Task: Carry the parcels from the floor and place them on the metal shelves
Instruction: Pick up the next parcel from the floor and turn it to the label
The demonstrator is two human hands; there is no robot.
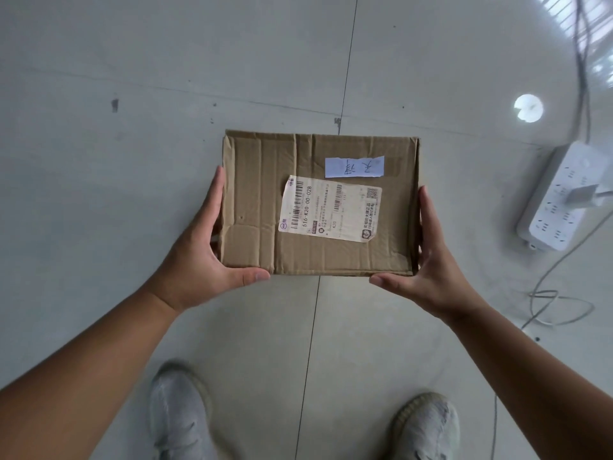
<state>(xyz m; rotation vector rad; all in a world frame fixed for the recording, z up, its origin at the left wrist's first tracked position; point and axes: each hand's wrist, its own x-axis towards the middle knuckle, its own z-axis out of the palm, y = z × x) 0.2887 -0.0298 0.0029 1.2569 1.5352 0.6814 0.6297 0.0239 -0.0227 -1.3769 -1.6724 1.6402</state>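
A flat brown cardboard parcel (262, 200), creased, carries a white shipping label and a pale blue handwritten slip on its top face. It is held level above the grey tiled floor, in the middle of the head view. My left hand (202, 254) clasps its left side, thumb along the near edge. My right hand (431, 260) clasps its right side, thumb also on the near edge. No metal shelves are in view.
A white power strip (557, 200) with a plug in it lies on the floor at the right, and thin cables (560, 307) trail from it toward my right foot. My two grey shoes (179, 416) stand on the tiles below the parcel.
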